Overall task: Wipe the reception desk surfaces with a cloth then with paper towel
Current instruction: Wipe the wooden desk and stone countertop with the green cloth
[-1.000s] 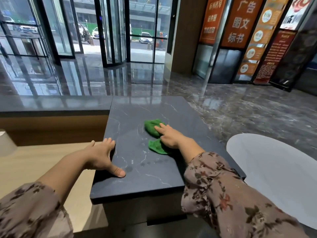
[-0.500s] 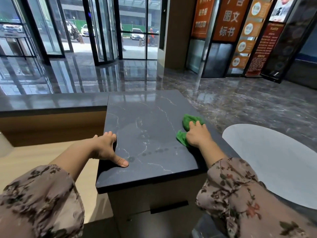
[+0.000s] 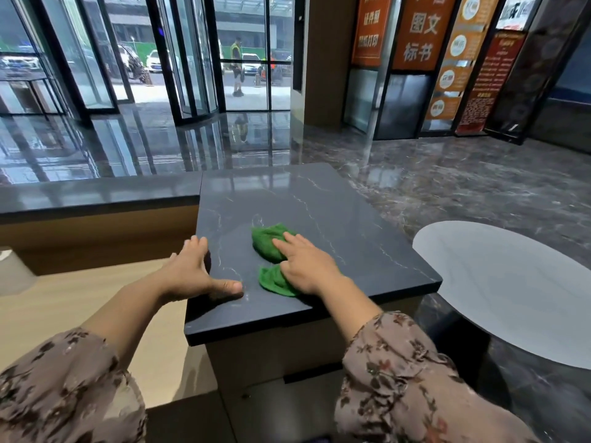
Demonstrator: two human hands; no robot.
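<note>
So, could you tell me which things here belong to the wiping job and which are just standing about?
Belonging to the job:
dark marble desk top
green cloth lying on it
right hand pressing on the cloth
left hand resting at the top's left edge

Just standing about:
white round table
orange banners
glass doors

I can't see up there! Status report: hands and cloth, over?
Left hand flat at desk top edge. Right hand pressing green cloth on it. Nothing blocking the cloth.
</note>
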